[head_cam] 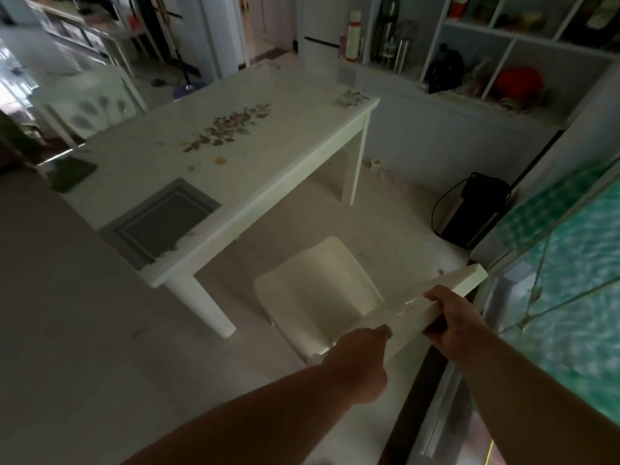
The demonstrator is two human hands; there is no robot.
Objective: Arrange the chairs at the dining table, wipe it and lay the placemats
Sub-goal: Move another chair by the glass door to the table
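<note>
Beside the table [288,152] bearing a grey placemat [161,223], left hand [360,360] and right hand [453,323] grip clenched on the chair [318,283] back.

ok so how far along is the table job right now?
Early. Done: nothing clearly finished. In hand: the left hand and right hand grip the top rail of a white chair, which stands clear of the table. Left: wiping, since yellowish spots still show on the top; laying mats, with the grey placemat sitting askew at the near corner.
</note>
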